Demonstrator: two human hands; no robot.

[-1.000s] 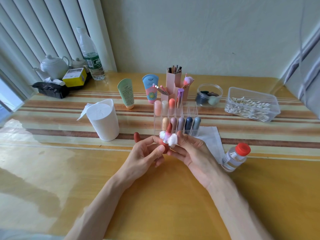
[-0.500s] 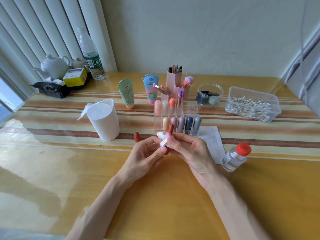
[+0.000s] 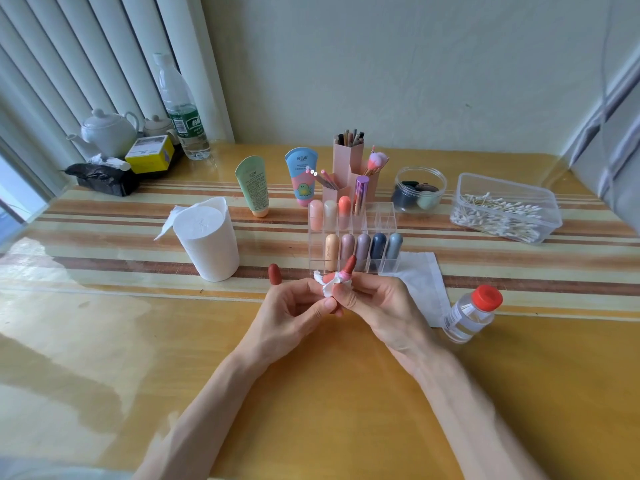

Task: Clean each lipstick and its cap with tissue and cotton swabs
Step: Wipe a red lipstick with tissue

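- Left hand (image 3: 291, 313) grips lipstick (image 3: 349, 266) by its base, bullet tilted toward 1 o'clock.
- Right hand (image 3: 377, 306) pinches tissue (image 3: 327, 288) round the lipstick's collar.
- Cap (image 3: 274, 274) upright on desk (image 3: 104, 341) — 11 o'clock of left hand.
- Organizer (image 3: 353, 237) at 12 o'clock; swab box (image 3: 502, 209) at 2 o'clock, well apart.

Open tabletop (image 3: 329, 393) is stretching across the lower frame. Mid-frame, the tissue roll (image 3: 211, 240), upright lipstick cap (image 3: 274, 274), clear lipstick organizer (image 3: 353, 237) and red-capped bottle (image 3: 471, 313) are standing left to right, leaving gaps between them.
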